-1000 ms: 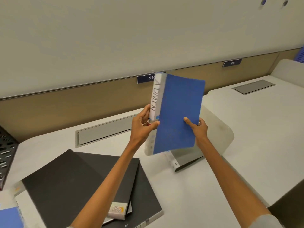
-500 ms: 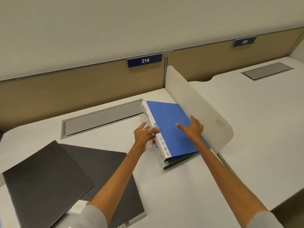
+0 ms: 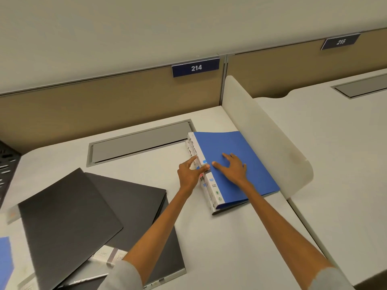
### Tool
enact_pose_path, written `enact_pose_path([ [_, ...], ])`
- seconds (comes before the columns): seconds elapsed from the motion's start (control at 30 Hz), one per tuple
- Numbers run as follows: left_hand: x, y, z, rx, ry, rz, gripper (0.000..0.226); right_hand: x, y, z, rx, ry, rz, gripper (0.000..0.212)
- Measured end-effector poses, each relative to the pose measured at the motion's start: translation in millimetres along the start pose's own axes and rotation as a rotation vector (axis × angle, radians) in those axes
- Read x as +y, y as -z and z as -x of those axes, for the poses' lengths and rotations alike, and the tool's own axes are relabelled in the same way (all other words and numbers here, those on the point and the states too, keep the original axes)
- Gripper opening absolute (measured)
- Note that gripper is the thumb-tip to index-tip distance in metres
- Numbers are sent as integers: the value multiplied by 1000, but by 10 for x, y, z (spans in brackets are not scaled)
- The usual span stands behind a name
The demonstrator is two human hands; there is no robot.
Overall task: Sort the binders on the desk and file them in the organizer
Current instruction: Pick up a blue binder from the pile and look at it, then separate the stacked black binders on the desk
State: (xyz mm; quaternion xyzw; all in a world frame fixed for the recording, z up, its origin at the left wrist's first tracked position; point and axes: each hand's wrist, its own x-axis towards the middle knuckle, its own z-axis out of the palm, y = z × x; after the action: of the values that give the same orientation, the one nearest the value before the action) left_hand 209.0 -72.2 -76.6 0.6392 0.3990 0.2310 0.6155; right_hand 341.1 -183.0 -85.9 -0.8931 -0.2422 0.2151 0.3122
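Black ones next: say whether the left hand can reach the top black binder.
Probably yes: the left hand only touches the spine of the blue binder, and nothing covers the top black binder.

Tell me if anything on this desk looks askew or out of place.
The two black binders at the front left lie overlapped and skewed, the top one turned off the lower one's edges. The blue binder lies flat beside the divider; nothing looks damaged.
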Motion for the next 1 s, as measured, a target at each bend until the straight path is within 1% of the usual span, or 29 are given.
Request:
enact_pose_path([
  [0.13,-29,3,12,19,104,-26,83,3,-37,32,-6,0,13,71],
  [0.2,-49,3,24,20,163,-22,86,3,-46,51,-5,6,26,70],
  [0.3,-55,-16,85,12,164,18,76,-47,-23,72,50,28,-7,67],
  [0.37,-40,-18,133,8,139,53,68,-123,-20,105,92,82,-63,61],
  [0.43,-22,8,160,17,135,63,67,-225,-51,160,118,156,-99,57],
  [0.53,12,146,180,54,142,82,63,-409,-148,262,149,250,-137,50],
  [0.7,23,619,286,175,130,157,37,-796,-395,428,141,334,-262,39],
  [0.83,-44,1157,426,299,139,199,26,-1135,-721,595,88,391,-258,35],
  [0.93,-146,1613,555,417,139,138,24,-1318,-1007,731,-53,362,-191,38],
  [1.0,-227,1916,649,513,144,68,20,-1414,-1193,822,-163,296,-106,46],
])
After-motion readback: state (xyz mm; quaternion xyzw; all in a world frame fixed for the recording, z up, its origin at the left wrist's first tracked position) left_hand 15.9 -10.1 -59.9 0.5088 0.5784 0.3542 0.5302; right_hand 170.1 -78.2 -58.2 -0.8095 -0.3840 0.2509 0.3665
